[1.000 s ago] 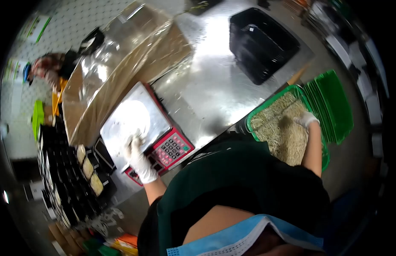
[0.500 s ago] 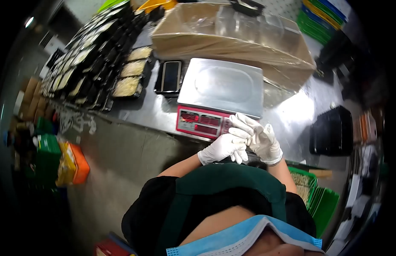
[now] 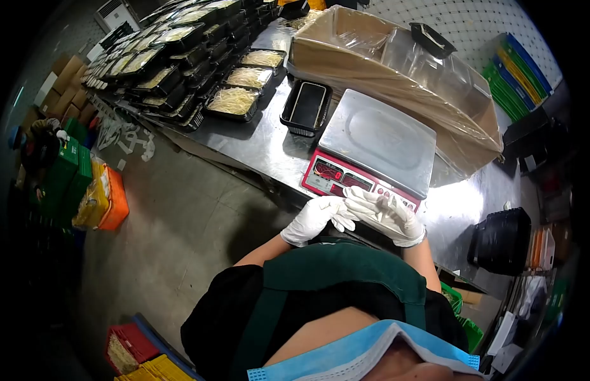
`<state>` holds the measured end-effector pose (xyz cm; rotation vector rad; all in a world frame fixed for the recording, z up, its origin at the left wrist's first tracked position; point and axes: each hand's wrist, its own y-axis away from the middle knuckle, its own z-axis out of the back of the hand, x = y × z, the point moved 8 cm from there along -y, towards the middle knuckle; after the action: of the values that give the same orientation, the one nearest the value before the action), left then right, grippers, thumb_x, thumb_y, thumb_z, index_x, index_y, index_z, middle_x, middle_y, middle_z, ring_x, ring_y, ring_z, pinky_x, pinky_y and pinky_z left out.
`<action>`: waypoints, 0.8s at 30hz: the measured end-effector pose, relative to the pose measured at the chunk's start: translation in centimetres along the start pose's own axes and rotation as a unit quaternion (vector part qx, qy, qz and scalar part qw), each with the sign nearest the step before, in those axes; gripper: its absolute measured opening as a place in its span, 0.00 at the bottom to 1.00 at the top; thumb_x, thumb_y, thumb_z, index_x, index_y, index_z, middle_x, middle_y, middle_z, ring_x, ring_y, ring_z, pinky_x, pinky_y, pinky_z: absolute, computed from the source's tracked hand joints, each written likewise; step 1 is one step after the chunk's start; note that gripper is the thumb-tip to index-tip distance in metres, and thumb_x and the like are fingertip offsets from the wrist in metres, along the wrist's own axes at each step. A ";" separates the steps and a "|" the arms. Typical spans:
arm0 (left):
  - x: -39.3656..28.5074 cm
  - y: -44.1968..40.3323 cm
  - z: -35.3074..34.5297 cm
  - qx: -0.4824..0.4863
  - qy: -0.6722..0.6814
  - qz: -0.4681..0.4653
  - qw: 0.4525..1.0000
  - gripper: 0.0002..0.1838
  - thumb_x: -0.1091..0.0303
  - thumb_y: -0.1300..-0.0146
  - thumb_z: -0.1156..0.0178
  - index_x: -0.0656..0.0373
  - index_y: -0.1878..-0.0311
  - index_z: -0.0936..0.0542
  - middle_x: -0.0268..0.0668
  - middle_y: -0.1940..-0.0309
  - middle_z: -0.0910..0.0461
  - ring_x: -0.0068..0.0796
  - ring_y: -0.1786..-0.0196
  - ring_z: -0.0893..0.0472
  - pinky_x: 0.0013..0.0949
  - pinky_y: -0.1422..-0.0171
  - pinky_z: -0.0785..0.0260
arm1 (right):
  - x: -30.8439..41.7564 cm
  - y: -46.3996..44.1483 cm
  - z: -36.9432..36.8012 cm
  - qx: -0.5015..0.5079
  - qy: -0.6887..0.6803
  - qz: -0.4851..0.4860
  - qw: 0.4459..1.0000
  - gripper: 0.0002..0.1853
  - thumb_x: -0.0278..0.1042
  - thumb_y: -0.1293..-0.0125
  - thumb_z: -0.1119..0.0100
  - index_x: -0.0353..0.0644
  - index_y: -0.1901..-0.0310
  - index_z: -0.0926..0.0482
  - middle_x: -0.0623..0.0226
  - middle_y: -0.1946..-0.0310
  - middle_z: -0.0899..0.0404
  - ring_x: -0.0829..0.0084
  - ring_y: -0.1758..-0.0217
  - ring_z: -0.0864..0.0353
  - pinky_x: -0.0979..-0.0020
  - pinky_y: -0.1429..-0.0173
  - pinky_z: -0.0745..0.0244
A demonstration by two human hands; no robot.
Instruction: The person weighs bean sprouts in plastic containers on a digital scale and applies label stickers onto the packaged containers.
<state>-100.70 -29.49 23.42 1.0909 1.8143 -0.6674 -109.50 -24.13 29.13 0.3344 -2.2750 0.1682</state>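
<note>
Both hands wear white gloves and are close together in front of the scale's near edge. My left hand (image 3: 316, 220) has loosely bent, parted fingers, and its fingertips meet or overlap those of my right hand (image 3: 389, 218). The right hand's fingers are stretched out toward the left, with nothing seen in them. Just beyond is a red digital scale (image 3: 377, 146) with a bare silver plate and lit red digits. To its left is a black plastic tray (image 3: 305, 106) with a phone-like dark rectangle inside.
Black trays of pale, thin strands (image 3: 234, 101) stand left, beside tall stacks of similar trays (image 3: 174, 70). A plastic-lined carton (image 3: 396, 89) with clear lids is behind the scale. Stacked black trays (image 3: 500, 240) are at right. An orange crate (image 3: 114, 200) sits on the floor.
My view has turned, so the table and scale appear further right and tilted. My hands remain together, with the left one's fingers shifted slightly leftward from the right palm.
</note>
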 end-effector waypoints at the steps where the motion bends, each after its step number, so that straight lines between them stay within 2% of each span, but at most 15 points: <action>1: 0.0 -0.1 -0.1 -0.003 0.007 -0.002 1.000 0.16 0.66 0.32 0.59 0.70 0.52 0.30 0.44 0.65 0.21 0.30 0.66 0.20 0.25 0.63 0.28 | -0.2 -0.1 0.2 -0.003 -0.004 0.002 1.000 0.37 0.50 0.37 0.57 0.23 0.38 0.50 0.45 0.35 0.52 0.55 0.32 0.50 0.61 0.30 0.59; 2: -0.4 -0.7 -0.5 0.030 0.003 -0.027 0.999 0.16 0.66 0.33 0.58 0.69 0.48 0.33 0.43 0.64 0.22 0.30 0.66 0.20 0.25 0.64 0.28 | -0.2 -0.1 0.8 -0.029 -0.010 0.005 1.000 0.38 0.53 0.36 0.60 0.23 0.38 0.51 0.45 0.35 0.52 0.54 0.32 0.49 0.61 0.30 0.57; 3: -0.5 -1.3 -1.0 0.047 0.020 0.010 0.999 0.25 0.64 0.35 0.55 0.69 0.39 0.42 0.45 0.58 0.24 0.29 0.63 0.20 0.25 0.62 0.28 | -0.6 0.1 1.9 -0.039 -0.014 0.003 0.999 0.39 0.55 0.36 0.62 0.24 0.38 0.52 0.45 0.35 0.51 0.53 0.33 0.49 0.60 0.30 0.55; 5: -1.9 -1.6 -2.1 0.052 -0.020 0.046 0.997 0.30 0.66 0.38 0.53 0.66 0.36 0.49 0.44 0.54 0.25 0.25 0.63 0.21 0.21 0.66 0.29 | -0.3 0.3 2.0 -0.013 -0.093 0.026 0.995 0.34 0.51 0.34 0.65 0.26 0.38 0.49 0.47 0.36 0.50 0.56 0.32 0.49 0.59 0.30 0.57; 7: -3.2 -2.3 -3.4 0.094 0.025 0.016 0.995 0.28 0.69 0.40 0.53 0.67 0.37 0.45 0.42 0.57 0.23 0.20 0.68 0.21 0.17 0.73 0.32 | -0.7 0.1 1.1 -0.007 -0.084 0.006 0.996 0.36 0.53 0.35 0.63 0.26 0.38 0.48 0.47 0.36 0.48 0.57 0.32 0.48 0.58 0.31 0.56; 8: -1.6 -2.5 -2.5 0.078 0.054 0.057 0.994 0.19 0.70 0.38 0.54 0.66 0.44 0.33 0.37 0.64 0.21 0.20 0.78 0.23 0.16 0.81 0.34 | -0.7 -0.1 0.9 -0.003 -0.066 0.009 0.998 0.35 0.51 0.36 0.61 0.26 0.38 0.49 0.48 0.37 0.47 0.57 0.32 0.48 0.59 0.31 0.56; 9: -1.6 -2.7 -1.8 0.016 0.077 0.026 0.997 0.15 0.69 0.37 0.54 0.66 0.51 0.27 0.37 0.69 0.20 0.21 0.83 0.24 0.17 0.82 0.34 | -0.4 -0.3 0.4 -0.003 -0.047 0.017 0.999 0.35 0.49 0.36 0.59 0.26 0.38 0.49 0.48 0.37 0.46 0.58 0.33 0.47 0.60 0.31 0.56; 10: -1.0 -3.0 -1.4 -0.004 0.088 0.017 0.996 0.15 0.69 0.37 0.54 0.67 0.51 0.27 0.39 0.71 0.20 0.21 0.83 0.24 0.17 0.82 0.35 | -0.3 -0.6 0.1 -0.024 -0.077 0.022 0.996 0.34 0.44 0.38 0.57 0.24 0.38 0.50 0.48 0.38 0.45 0.58 0.33 0.46 0.61 0.31 0.56; 14: 0.0 -3.3 -0.3 -0.034 0.110 0.016 0.993 0.20 0.67 0.36 0.57 0.71 0.46 0.32 0.44 0.71 0.21 0.19 0.82 0.26 0.15 0.83 0.37 | 0.5 -0.9 -0.7 -0.011 -0.040 0.014 0.999 0.34 0.41 0.39 0.53 0.22 0.40 0.48 0.46 0.38 0.45 0.59 0.33 0.46 0.65 0.31 0.55; 15: -0.3 -3.5 -0.4 -0.026 0.140 0.029 0.989 0.20 0.69 0.37 0.56 0.72 0.45 0.33 0.45 0.74 0.22 0.20 0.82 0.27 0.16 0.83 0.37 | 0.8 -0.4 -0.1 -0.013 -0.042 0.022 0.999 0.34 0.41 0.39 0.53 0.22 0.40 0.48 0.46 0.38 0.45 0.59 0.33 0.46 0.65 0.31 0.55; 17: -1.2 -3.3 -1.1 -0.027 0.107 0.026 0.994 0.20 0.69 0.37 0.56 0.73 0.45 0.33 0.45 0.73 0.22 0.18 0.83 0.28 0.17 0.83 0.38 | 1.0 1.1 1.7 -0.049 -0.002 0.011 0.999 0.31 0.37 0.38 0.53 0.22 0.41 0.46 0.46 0.39 0.43 0.60 0.34 0.43 0.66 0.31 0.52; 19: -0.4 -3.6 -1.1 -0.013 0.158 0.019 0.987 0.20 0.69 0.36 0.57 0.74 0.46 0.33 0.46 0.70 0.23 0.18 0.79 0.29 0.17 0.80 0.38 | 1.8 1.4 2.0 -0.045 0.009 0.050 0.998 0.26 0.32 0.37 0.56 0.21 0.42 0.43 0.47 0.40 0.40 0.60 0.35 0.41 0.66 0.32 0.51; 21: -1.3 -3.5 0.1 -0.061 0.061 -0.002 0.996 0.20 0.69 0.35 0.59 0.75 0.46 0.33 0.49 0.67 0.24 0.19 0.77 0.30 0.16 0.78 0.38 | 0.4 2.0 4.6 -0.044 -0.059 -0.023 0.997 0.25 0.30 0.36 0.57 0.22 0.42 0.43 0.48 0.40 0.40 0.61 0.36 0.40 0.67 0.33 0.47; 22: -1.0 -3.8 0.3 -0.063 0.149 0.011 0.987 0.19 0.68 0.34 0.60 0.76 0.47 0.33 0.48 0.67 0.23 0.17 0.78 0.30 0.15 0.78 0.38 | 0.0 2.2 5.9 -0.072 -0.077 -0.035 0.994 0.24 0.30 0.36 0.57 0.23 0.41 0.43 0.49 0.40 0.41 0.63 0.37 0.39 0.69 0.36 0.42; 24: -1.0 -4.2 0.1 -0.037 0.087 0.002 0.996 0.20 0.69 0.35 0.60 0.76 0.46 0.34 0.45 0.68 0.22 0.17 0.78 0.29 0.16 0.77 0.35 | 0.0 1.8 6.3 -0.061 -0.098 -0.041 0.992 0.24 0.32 0.36 0.56 0.25 0.43 0.40 0.50 0.41 0.38 0.65 0.39 0.36 0.70 0.38 0.40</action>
<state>-104.15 -31.93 24.29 1.1318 1.9680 -0.5115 -114.50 -23.88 24.91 0.3949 -2.4470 -0.0479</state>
